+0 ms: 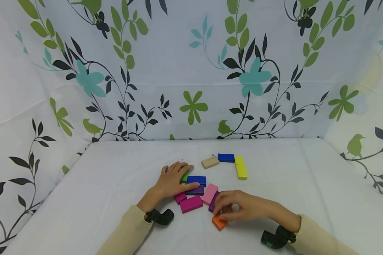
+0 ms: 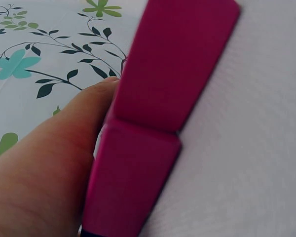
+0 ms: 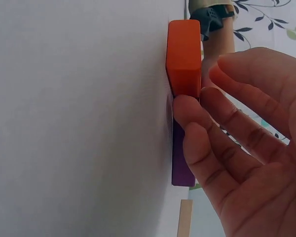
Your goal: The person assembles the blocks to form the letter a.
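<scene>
My left hand (image 1: 173,181) lies with fingers spread over a group of wooden blocks, covering part of a green block (image 1: 184,177). Its thumb reaches across a blue block (image 1: 196,180) and a dark purple block (image 1: 195,191). Two magenta blocks (image 1: 191,204) lie beside its palm and meet end to end in the left wrist view. At the group's right end, my right hand (image 1: 242,205) has loosely bent fingers. Its fingertips touch where an orange block (image 3: 184,49) meets a purple block (image 3: 183,168); the thumb is apart from the orange one. A pink block (image 1: 210,193) adjoins the purple.
Farther back on the white-covered table (image 1: 281,166) lie a plain wood block (image 1: 210,162), another blue block (image 1: 226,158) and a yellow block (image 1: 240,168), the last two meeting at a corner. A leaf-patterned cloth (image 1: 166,71) hangs behind the table's back edge.
</scene>
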### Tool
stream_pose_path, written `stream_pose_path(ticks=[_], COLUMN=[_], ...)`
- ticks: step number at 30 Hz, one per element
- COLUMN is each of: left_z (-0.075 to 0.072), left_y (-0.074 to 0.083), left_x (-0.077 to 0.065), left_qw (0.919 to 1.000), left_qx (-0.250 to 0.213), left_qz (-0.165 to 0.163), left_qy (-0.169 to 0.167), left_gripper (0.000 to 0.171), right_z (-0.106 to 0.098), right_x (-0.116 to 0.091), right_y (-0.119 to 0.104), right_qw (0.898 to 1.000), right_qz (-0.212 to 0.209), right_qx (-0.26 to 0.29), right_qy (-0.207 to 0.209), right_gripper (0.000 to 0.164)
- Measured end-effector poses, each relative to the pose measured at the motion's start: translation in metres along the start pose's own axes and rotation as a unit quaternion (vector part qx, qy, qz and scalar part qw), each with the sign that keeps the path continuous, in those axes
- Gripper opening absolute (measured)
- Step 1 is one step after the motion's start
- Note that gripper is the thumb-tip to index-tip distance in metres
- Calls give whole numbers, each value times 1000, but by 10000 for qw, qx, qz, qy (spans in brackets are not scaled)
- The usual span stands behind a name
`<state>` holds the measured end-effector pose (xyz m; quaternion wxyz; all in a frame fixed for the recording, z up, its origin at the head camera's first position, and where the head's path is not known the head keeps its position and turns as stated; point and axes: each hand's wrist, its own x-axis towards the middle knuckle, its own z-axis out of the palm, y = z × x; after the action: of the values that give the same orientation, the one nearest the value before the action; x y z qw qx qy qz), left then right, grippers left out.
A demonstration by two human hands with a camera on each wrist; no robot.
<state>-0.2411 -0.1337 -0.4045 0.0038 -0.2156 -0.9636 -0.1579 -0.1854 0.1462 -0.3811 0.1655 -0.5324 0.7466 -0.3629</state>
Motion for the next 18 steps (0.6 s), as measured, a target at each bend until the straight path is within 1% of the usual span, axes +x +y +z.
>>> stream_pose_path(ticks=[2,5,11,14,18], left_z=[0,-2,-1,1,0], left_y=[0,0,-2,-2,-1], left_x=[-1,-3,-2,-1,-2], left_qw=[10000,10000,9999,9999,9999], left_qx=[-28,-82,-86,-78,-79], left_qz=[-26,-29,59,112,50], left_qy=[-8,5,33,37,55], left_gripper=[72,72,72,72,71], right_z=[1,2,4,5,7], right_x=[0,0,0,-2,-4], right_y=[0,-2,-7,-8,-10], right_qw=[10000,9999,9990,9985,9981], right_qz=[-58,-28,207,323,438], right_qx=[-25,-74,-285,-348,-352], right_qy=[-31,-84,-278,-282,-262], right_gripper=[19,18,20,23,28])
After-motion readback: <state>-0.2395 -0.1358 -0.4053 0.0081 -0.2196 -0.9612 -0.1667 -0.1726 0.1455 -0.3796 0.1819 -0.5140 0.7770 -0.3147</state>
